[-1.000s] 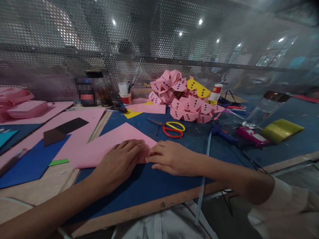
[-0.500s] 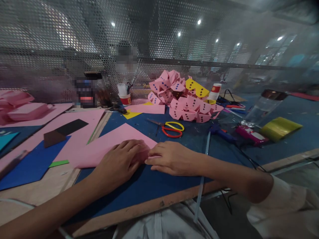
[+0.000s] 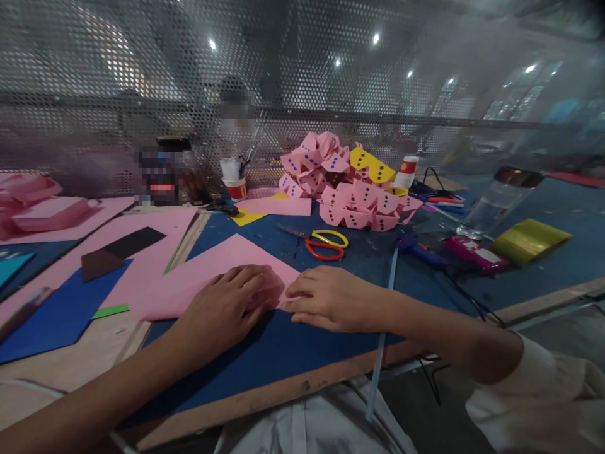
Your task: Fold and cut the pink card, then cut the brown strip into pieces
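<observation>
A folded sheet of pink paper lies on the blue tabletop, its top corner pointing away from me. My left hand rests palm down on its near edge, fingers stretched out and holding nothing. At the sheet's right corner, my right hand has its fingers closed on the paper edge, partly hiding it. Beyond the right hand lie scissors with one yellow and one red handle.
Dotted pink and yellow paper pieces are heaped at the back. To the right are a blue glue gun, a magenta tool, a water bottle and a yellow roll. Blue card lies at left.
My right hand has shifted slightly right along the paper's edge. The left hand stays nearly in place, and the paper looks almost unchanged.
</observation>
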Demonstrator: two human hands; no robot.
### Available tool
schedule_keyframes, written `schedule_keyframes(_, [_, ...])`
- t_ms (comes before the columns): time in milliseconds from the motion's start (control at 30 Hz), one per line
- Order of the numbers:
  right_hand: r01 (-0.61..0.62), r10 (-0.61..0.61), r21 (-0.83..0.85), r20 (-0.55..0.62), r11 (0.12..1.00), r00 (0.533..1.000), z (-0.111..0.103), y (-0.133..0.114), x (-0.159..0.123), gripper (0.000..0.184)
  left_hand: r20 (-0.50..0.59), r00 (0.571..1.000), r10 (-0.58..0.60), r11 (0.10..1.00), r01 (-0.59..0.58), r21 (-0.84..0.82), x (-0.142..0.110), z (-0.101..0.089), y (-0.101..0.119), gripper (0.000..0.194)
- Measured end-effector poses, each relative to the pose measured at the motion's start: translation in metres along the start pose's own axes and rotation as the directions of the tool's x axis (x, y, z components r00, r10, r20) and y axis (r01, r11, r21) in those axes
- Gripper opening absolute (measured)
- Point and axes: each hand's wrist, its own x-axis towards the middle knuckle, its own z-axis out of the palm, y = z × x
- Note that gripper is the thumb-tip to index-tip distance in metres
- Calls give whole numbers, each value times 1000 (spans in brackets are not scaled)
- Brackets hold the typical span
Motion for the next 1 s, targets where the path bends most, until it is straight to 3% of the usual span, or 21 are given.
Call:
schedule_keyframes(467, [-45, 45, 4, 18, 999, 999, -9, 0, -23, 31, -20, 1000, 14, 1000, -14, 5, 1, -2, 2, 40])
schedule_keyframes(1000, [-190, 191, 21, -30, 982, 981, -8, 1, -62, 28, 22, 1000, 3, 1000, -3, 8, 0, 1, -2, 43])
